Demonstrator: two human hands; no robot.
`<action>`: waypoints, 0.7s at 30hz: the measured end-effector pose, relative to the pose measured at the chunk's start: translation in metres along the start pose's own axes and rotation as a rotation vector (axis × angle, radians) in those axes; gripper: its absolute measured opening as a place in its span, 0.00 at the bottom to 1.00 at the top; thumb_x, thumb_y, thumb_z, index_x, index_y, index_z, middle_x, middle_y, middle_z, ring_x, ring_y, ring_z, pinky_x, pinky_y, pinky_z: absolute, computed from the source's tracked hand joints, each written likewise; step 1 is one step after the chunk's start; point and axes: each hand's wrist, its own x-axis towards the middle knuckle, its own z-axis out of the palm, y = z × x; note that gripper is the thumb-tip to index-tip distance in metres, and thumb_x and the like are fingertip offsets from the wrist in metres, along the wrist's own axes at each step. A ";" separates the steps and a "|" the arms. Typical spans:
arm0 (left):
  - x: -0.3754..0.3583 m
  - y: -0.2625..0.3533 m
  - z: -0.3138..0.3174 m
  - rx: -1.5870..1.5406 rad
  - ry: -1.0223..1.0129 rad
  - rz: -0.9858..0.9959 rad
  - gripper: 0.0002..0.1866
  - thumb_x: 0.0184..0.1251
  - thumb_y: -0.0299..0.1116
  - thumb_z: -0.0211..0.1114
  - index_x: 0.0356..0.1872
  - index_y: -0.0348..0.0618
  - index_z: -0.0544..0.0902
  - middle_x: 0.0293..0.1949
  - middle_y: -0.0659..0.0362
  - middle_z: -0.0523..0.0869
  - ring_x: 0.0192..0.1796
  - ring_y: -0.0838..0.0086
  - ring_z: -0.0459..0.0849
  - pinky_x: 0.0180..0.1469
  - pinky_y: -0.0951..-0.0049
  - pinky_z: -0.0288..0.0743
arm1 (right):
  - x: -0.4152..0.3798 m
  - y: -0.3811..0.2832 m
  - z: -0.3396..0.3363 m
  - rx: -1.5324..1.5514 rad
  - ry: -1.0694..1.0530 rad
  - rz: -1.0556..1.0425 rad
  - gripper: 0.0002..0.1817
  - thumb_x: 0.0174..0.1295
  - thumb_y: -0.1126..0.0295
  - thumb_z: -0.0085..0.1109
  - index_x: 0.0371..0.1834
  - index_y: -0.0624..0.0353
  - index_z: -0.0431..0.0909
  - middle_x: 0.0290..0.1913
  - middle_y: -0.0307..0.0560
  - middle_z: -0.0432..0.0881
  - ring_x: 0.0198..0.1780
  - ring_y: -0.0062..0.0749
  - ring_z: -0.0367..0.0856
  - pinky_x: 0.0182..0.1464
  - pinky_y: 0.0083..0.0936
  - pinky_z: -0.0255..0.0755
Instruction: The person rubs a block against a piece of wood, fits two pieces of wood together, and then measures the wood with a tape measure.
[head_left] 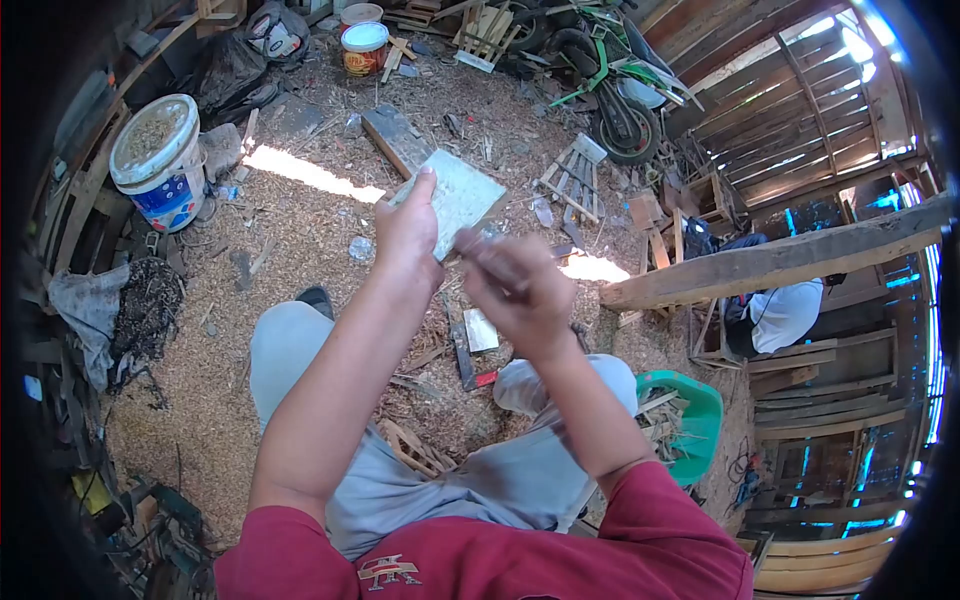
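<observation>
A white plastic bucket with a blue and red label [160,190] stands on the left side of a wood-littered workshop, its round top showing a layer of crusted, brownish material, while a green plastic tub [700,430] beside the seated person's knee holds loose strips and scraps of pale wood [662,420]. Farther off, a smaller orange-labelled bucket with a white top [365,50] stands just beside a pale round container [361,14]; what either holds cannot be told. In the foreground, the person, in a maroon shirt [480,565] and light grey trousers [480,485], holds a flat, pale, four-sided board [462,190] above the ground between the arms. The left hand [410,225] grips its near left edge, thumb laid over the face and fingers beneath. The right hand [525,295], blurred, curls its fingers around a small dark brown object [495,268] near the board's lower edge; whether the two touch cannot be told. Shavings and wood chips cover the brown floor [215,345], where a thick wooden block [397,140], a slatted wooden piece [573,180] and a shiny rectangular plate [480,330] lie. A green and black motorbike [620,90] stands near slatted plank walls [800,110] pierced by daylight, and a second person in a white top [785,318] is partly visible behind a heavy wooden beam [775,265] at right.
</observation>
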 end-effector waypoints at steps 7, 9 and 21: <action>-0.013 0.006 -0.001 0.070 -0.050 0.002 0.24 0.89 0.42 0.50 0.65 0.29 0.78 0.52 0.43 0.91 0.49 0.56 0.95 0.49 0.55 0.93 | -0.001 -0.007 -0.002 -0.033 -0.084 -0.039 0.26 0.57 0.83 0.78 0.57 0.61 0.76 0.40 0.43 0.86 0.37 0.22 0.86 0.35 0.23 0.80; -0.012 0.007 0.002 0.076 -0.066 0.060 0.24 0.89 0.43 0.49 0.65 0.29 0.78 0.53 0.43 0.90 0.50 0.56 0.94 0.49 0.56 0.93 | 0.017 -0.009 -0.008 -0.048 -0.055 -0.115 0.27 0.56 0.83 0.79 0.57 0.61 0.77 0.38 0.43 0.86 0.37 0.24 0.86 0.35 0.23 0.79; -0.023 0.004 -0.001 0.072 -0.077 0.047 0.25 0.89 0.44 0.48 0.66 0.29 0.78 0.55 0.45 0.90 0.53 0.58 0.93 0.52 0.56 0.91 | 0.016 0.004 -0.009 0.091 0.093 0.132 0.22 0.59 0.86 0.74 0.55 0.60 0.78 0.36 0.39 0.87 0.34 0.18 0.83 0.32 0.21 0.79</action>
